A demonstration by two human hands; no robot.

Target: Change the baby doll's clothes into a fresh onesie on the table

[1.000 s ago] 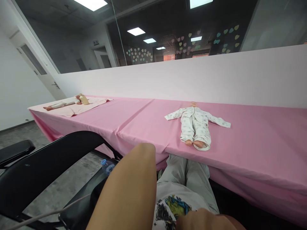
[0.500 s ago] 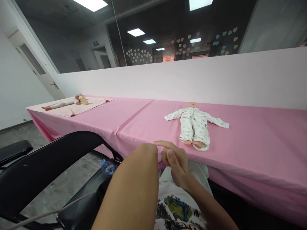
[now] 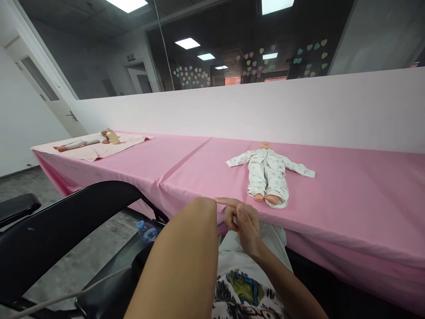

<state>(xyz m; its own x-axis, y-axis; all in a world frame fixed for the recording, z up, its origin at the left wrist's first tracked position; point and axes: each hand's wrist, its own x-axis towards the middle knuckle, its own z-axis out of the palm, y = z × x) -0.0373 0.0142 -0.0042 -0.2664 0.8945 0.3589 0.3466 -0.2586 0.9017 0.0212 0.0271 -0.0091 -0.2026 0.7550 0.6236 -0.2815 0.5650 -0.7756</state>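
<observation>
My left arm is raised and bent, its elbow up near the front edge of the pink table; the left hand itself is out of sight. My right hand is beside that elbow, index finger stretched out and touching it, the other fingers curled with nothing visible in them. A baby doll in white patterned pyjamas lies on its back on the table just beyond my right hand, feet toward me.
A second doll lies on a pale cloth at the table's far left. A black chair back stands at my left, with a water bottle on a seat. A pale pink partition runs behind the table.
My right hand has risen from my lap to my left elbow and now touches it with the index finger. The view has shifted slightly.
</observation>
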